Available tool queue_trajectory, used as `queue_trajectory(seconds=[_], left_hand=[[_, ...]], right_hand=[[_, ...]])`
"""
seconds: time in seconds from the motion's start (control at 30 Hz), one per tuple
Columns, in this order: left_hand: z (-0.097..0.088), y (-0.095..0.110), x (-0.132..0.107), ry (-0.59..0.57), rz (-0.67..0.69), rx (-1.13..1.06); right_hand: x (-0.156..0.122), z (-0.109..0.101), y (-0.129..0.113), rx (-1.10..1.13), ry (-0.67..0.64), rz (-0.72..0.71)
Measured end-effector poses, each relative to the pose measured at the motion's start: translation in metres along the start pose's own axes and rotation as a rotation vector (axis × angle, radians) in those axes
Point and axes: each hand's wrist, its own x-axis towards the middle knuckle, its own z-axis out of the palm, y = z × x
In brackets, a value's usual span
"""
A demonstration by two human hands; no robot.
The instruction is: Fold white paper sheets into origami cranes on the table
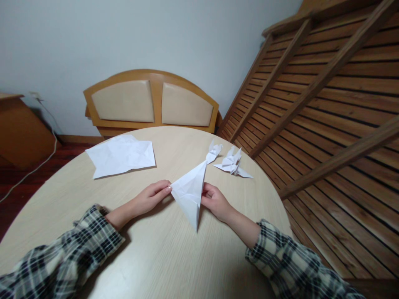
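Note:
A folded sheet of white paper (pixel 189 187) is held up over the table between my two hands, its layers partly spread along the right side and one point hanging down. My left hand (pixel 153 195) pinches the paper's left corner between thumb and fingers. On the other side, my right hand (pixel 216 202) grips the right edge, with some fingertips hidden behind the paper. Just beyond the paper stand folded paper cranes: one (pixel 214 152) close to its upper tip, and another folded white shape (pixel 233 162) to the right, perhaps more than one crane together.
White creased sheets (pixel 124 155) lie at the far left of the round wooden table (pixel 149 253). A padded wooden headboard (pixel 157 99) stands behind the table against the wall. Wooden slats (pixel 324 104) lean at the right. A white cable (pixel 46 155) runs down at the left.

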Motion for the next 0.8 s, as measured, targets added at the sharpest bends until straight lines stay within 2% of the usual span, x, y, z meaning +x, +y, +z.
queue_trajectory(seconds=[0.13,0.33,0.5,0.7,0.8], left_hand=[[-0.001,0.003,0.000,0.025,0.006,-0.016],[0.002,0.008,0.001,0.075,-0.086,-0.184],[0.010,0.009,0.001,0.117,-0.130,-0.317],[0.017,0.007,0.005,0.171,-0.148,-0.316],[0.020,0.009,0.007,0.225,-0.141,-0.351]], right_hand=[[-0.001,0.000,0.000,0.009,0.017,0.016],[-0.005,0.003,-0.005,-0.003,-0.034,0.177],[-0.007,0.008,-0.010,0.007,-0.078,0.207],[-0.007,0.015,-0.006,-0.005,-0.145,0.237],[-0.005,0.016,-0.002,-0.033,-0.125,0.209]])
